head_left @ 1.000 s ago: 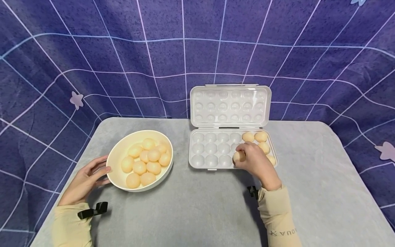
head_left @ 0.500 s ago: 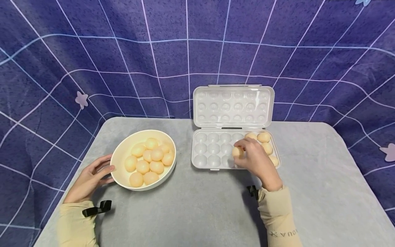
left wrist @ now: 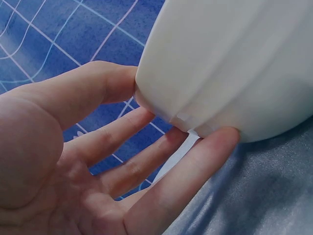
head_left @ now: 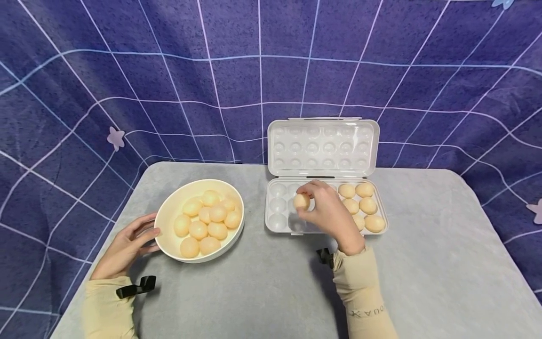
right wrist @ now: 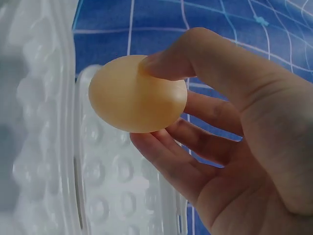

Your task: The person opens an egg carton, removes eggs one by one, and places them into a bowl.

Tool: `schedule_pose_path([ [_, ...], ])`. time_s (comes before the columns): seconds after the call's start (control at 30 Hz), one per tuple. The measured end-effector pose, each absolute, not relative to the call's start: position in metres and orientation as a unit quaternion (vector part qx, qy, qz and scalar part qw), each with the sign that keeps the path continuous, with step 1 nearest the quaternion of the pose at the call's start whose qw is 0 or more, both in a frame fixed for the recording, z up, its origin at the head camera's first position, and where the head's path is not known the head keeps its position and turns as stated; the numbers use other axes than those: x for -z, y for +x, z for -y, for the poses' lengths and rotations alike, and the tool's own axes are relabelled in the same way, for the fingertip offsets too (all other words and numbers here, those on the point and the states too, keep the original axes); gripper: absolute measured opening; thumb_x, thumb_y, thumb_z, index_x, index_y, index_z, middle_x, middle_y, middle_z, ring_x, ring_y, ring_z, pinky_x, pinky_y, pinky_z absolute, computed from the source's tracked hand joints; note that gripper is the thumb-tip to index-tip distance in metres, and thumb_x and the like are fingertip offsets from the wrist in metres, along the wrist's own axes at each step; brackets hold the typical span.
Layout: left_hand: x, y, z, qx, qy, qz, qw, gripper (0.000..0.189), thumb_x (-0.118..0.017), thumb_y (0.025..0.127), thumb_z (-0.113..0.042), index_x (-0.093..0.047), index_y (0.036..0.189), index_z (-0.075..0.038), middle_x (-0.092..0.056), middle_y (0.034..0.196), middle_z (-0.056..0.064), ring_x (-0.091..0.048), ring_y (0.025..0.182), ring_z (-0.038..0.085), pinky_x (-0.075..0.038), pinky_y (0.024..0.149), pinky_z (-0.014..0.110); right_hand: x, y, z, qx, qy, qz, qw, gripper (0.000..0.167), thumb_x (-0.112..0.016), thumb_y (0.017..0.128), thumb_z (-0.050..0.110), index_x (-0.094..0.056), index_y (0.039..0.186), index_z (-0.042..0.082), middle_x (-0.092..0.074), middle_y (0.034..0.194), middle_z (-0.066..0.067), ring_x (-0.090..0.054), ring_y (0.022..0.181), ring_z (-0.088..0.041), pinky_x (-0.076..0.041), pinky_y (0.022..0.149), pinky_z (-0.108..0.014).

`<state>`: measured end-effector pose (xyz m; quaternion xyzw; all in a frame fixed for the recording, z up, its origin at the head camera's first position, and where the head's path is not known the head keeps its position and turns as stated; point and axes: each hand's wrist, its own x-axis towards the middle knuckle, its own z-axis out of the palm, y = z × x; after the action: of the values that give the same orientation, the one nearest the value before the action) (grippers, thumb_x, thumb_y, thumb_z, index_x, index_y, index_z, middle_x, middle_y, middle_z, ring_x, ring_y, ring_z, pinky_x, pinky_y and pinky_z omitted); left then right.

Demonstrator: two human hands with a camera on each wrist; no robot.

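Note:
My right hand (head_left: 328, 212) pinches an egg (right wrist: 137, 93) between thumb and fingers, over the left part of the white egg carton (head_left: 292, 233). In the right wrist view the thumb lies on the egg's side and the fingers lie beneath it. Several eggs (head_left: 368, 205) sit in the two rightmost columns of the carton, and pockets at its left end are bare. My left hand (head_left: 127, 245) holds the side of a cream bowl (head_left: 167, 249), thumb at the rim and fingers against the outer wall. Several eggs (head_left: 198, 230) lie in the bowl.
The carton's lid (head_left: 323, 146) stands raised at the back, near the blue gridded cloth (head_left: 203, 80). Bowl and carton rest side by side on a grey table (head_left: 254, 292). A black strap mount (head_left: 137, 287) sits on the left sleeve.
My right hand has moved left across the carton with the egg, uncovering eggs in the second column from the right. The left hand stays at the bowl, while the head view shifts slightly.

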<state>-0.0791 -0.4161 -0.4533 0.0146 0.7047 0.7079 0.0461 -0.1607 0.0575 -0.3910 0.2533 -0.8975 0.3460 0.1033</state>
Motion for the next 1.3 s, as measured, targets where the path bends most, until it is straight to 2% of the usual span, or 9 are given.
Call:
schedule_pose_path([
  [0.63, 0.455, -0.08, 0.41, -0.705, 0.006, -0.707, 0.054, 0.043, -0.054, 0.101, -0.002, -0.043, 0.143, -0.002, -0.064, 0.123, -0.007, -0.067, 0.105, 0.007, -0.063, 0.08, 0.033, 0.403, -0.148, -0.003, -0.398, 0.296, 0.86, 0.117, 0.028, -0.077, 0.07, 0.004, -0.07, 0.096, 0.007, -0.065, 0.097, -0.001, -0.057, 0.089, -0.015, -0.053, 0.078, -0.028],
  [0.87, 0.455, -0.083, 0.41, -0.704, 0.007, -0.708, 0.055, 0.047, -0.054, 0.101, -0.002, -0.04, 0.145, 0.001, -0.063, 0.124, -0.006, -0.066, 0.106, 0.008, -0.063, 0.081, 0.033, 0.404, -0.146, 0.009, -0.428, 0.316, 0.841, 0.093, 0.032, -0.079, 0.068, 0.002, -0.071, 0.099, 0.008, -0.065, 0.099, -0.002, -0.06, 0.091, -0.015, -0.058, 0.082, -0.036],
  [1.17, 0.454, -0.08, 0.416, -0.7, 0.007, -0.712, 0.048, 0.045, -0.054, 0.101, -0.001, -0.041, 0.144, 0.0, -0.064, 0.123, -0.006, -0.067, 0.106, 0.007, -0.063, 0.08, 0.032, 0.405, -0.146, 0.044, -0.413, 0.35, 0.836, 0.094, 0.03, -0.078, 0.074, 0.009, -0.071, 0.103, 0.009, -0.067, 0.104, -0.001, -0.059, 0.095, -0.013, -0.054, 0.085, -0.024],
  [1.3, 0.455, -0.081, 0.418, -0.705, 0.011, -0.707, 0.048, 0.045, -0.053, 0.101, -0.001, -0.041, 0.144, 0.0, -0.064, 0.124, -0.005, -0.067, 0.106, 0.008, -0.063, 0.081, 0.033, 0.402, -0.149, 0.062, -0.399, 0.375, 0.832, 0.088, 0.032, -0.078, 0.076, 0.012, -0.07, 0.107, 0.008, -0.067, 0.108, -0.003, -0.06, 0.101, -0.018, -0.052, 0.093, -0.028],
])
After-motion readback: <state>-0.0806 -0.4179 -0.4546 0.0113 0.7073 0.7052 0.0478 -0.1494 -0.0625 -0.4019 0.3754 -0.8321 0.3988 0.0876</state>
